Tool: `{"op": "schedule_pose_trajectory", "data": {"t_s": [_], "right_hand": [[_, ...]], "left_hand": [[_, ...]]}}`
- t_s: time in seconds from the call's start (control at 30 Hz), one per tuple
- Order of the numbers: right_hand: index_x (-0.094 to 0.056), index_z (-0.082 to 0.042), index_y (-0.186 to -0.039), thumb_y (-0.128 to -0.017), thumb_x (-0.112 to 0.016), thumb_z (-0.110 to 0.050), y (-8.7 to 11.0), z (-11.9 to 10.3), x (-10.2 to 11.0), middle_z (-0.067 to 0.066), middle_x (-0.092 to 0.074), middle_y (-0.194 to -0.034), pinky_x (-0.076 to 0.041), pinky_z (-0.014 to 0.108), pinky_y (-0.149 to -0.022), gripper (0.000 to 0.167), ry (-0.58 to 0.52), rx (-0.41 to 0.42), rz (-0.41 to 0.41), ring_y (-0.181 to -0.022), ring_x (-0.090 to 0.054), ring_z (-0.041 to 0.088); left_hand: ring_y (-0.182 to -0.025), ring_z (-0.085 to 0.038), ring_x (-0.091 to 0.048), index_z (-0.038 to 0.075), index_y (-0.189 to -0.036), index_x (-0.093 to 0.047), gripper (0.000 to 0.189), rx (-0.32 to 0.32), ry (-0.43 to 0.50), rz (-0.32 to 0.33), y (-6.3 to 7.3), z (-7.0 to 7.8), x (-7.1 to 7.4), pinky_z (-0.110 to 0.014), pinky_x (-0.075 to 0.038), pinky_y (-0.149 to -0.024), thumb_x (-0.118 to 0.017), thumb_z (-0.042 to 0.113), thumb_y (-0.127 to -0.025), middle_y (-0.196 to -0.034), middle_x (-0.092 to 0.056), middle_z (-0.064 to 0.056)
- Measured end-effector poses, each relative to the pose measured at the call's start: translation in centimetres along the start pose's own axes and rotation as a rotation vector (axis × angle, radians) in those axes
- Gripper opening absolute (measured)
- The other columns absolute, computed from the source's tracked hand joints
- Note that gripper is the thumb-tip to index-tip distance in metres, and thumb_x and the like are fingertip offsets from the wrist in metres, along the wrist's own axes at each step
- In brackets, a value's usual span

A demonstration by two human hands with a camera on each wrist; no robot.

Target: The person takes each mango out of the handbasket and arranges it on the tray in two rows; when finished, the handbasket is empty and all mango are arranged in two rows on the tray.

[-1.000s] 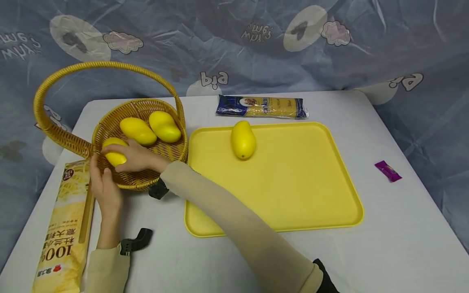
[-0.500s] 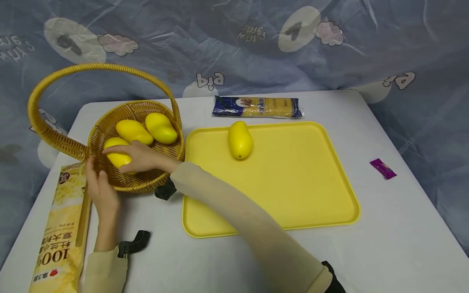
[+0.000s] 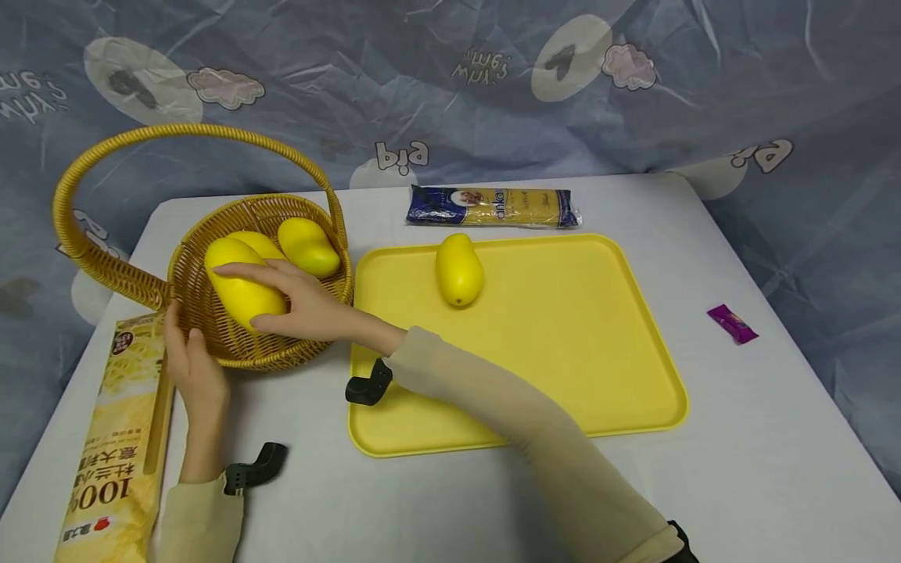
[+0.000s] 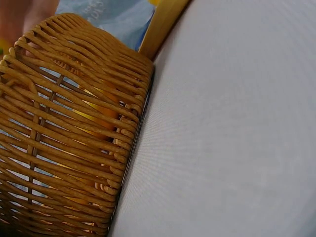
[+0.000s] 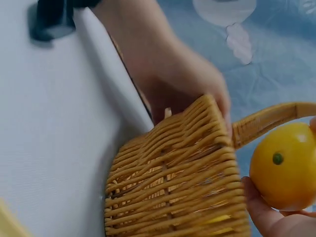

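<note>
A yellow mango (image 3: 242, 288) is held in my right hand (image 3: 303, 301), its fingers and thumb on either side. In the head view it hangs over the wicker basket (image 3: 190, 313); the right wrist view shows the mango (image 5: 284, 165) beyond the basket's rim. Two more mangoes, one partly covered (image 3: 256, 243) and one at the right (image 3: 307, 247), lie inside. My left hand (image 3: 199, 375) grips the basket's near-left rim beside the handle's foot. The left wrist view shows mostly wicker wall (image 4: 84, 123), with only part of that hand at the top left.
A yellow tray (image 3: 563, 352) carries another mango (image 3: 460, 270) near its far edge. Behind it lies a blue-and-yellow pasta packet (image 3: 493, 207). A long yellow noodle packet (image 3: 105, 446) lies left of the left arm. A small purple wrapped sweet (image 3: 732, 324) is at the right.
My right hand has gripped the left mango and lifted it up and to the right within the basket. The left hand stays at the rim. The whole head view has shifted slightly.
</note>
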State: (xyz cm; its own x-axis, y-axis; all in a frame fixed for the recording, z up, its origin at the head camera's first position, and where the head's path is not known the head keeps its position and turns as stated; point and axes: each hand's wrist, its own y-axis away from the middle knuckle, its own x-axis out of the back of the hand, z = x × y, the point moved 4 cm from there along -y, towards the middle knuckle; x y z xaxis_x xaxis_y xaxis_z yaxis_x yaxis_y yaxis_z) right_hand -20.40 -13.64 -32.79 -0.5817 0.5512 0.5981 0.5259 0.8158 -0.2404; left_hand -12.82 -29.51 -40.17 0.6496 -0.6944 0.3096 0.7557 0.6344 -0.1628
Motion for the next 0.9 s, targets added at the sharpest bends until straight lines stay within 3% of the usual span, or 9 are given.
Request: {"op": "schedule_pose_trajectory", "data": {"t_s": [0.13, 0.3, 0.5, 0.63, 0.77, 0.9], "right_hand": [[-0.038, -0.017, -0.143, -0.085, -0.060, -0.016, 2.0, -0.7, 1.1, 0.001, -0.038, -0.148, -0.038, 0.016, -0.093, 0.062, -0.059, 0.036, 0.065, -0.123, -0.038, 0.008], [-0.040, -0.014, -0.141, -0.086, -0.062, -0.011, 4.3, -0.9, 2.2, 0.007, -0.038, -0.143, -0.050, 0.015, -0.081, 0.060, -0.226, 0.024, 0.095, -0.113, -0.043, 0.009], [-0.038, -0.009, -0.142, -0.087, -0.062, -0.005, 7.2, -0.4, 3.5, 0.007, -0.032, -0.147, -0.047, 0.022, -0.097, 0.060, -0.417, 0.009, 0.155, -0.122, -0.042, 0.010], [-0.033, -0.006, -0.144, -0.087, -0.058, 0.003, 8.9, -0.2, 4.3, 0.009, -0.026, -0.149, -0.051, 0.030, -0.093, 0.063, -0.541, -0.012, 0.180, -0.118, -0.046, 0.014], [-0.028, -0.001, -0.144, -0.086, -0.056, 0.008, 10.7, -0.1, 5.3, 0.011, -0.026, -0.150, -0.052, 0.035, -0.093, 0.064, -0.570, 0.003, 0.207, -0.117, -0.047, 0.021], [-0.026, 0.000, -0.144, -0.086, -0.054, 0.010, 12.3, 0.6, 6.1, 0.010, -0.023, -0.153, -0.052, 0.030, -0.090, 0.065, -0.588, -0.019, 0.245, -0.117, -0.047, 0.024]], "left_hand": [[-0.144, -0.010, -0.019, 0.016, -0.148, -0.027, 0.050, -0.016, -0.001, 0.003, 0.1, 0.2, -0.1, -0.021, -0.012, -0.118, -0.025, 0.019, -0.098, -0.156, -0.026, -0.003], [-0.144, -0.009, -0.019, 0.016, -0.148, -0.027, 0.050, -0.015, 0.003, 0.009, 0.1, 0.2, -0.2, -0.020, -0.012, -0.117, -0.025, 0.019, -0.098, -0.156, -0.026, -0.003], [-0.144, -0.008, -0.019, 0.018, -0.148, -0.026, 0.050, 0.001, 0.002, 0.011, 0.1, 0.0, -0.1, -0.019, -0.013, -0.117, -0.025, 0.019, -0.098, -0.156, -0.026, -0.001], [-0.144, -0.008, -0.019, 0.018, -0.148, -0.026, 0.050, 0.002, 0.004, 0.011, 0.1, -0.1, -0.1, -0.019, -0.013, -0.117, -0.025, 0.019, -0.098, -0.156, -0.025, -0.001], [-0.144, -0.008, -0.020, 0.018, -0.148, -0.027, 0.050, 0.005, 0.002, 0.012, 0.2, 0.0, -0.1, -0.019, -0.014, -0.117, -0.025, 0.019, -0.098, -0.156, -0.026, -0.001], [-0.144, -0.008, -0.020, 0.018, -0.148, -0.027, 0.050, 0.006, 0.003, 0.014, 0.2, 0.0, 0.0, -0.019, -0.013, -0.117, -0.025, 0.019, -0.098, -0.156, -0.026, -0.001]]}}
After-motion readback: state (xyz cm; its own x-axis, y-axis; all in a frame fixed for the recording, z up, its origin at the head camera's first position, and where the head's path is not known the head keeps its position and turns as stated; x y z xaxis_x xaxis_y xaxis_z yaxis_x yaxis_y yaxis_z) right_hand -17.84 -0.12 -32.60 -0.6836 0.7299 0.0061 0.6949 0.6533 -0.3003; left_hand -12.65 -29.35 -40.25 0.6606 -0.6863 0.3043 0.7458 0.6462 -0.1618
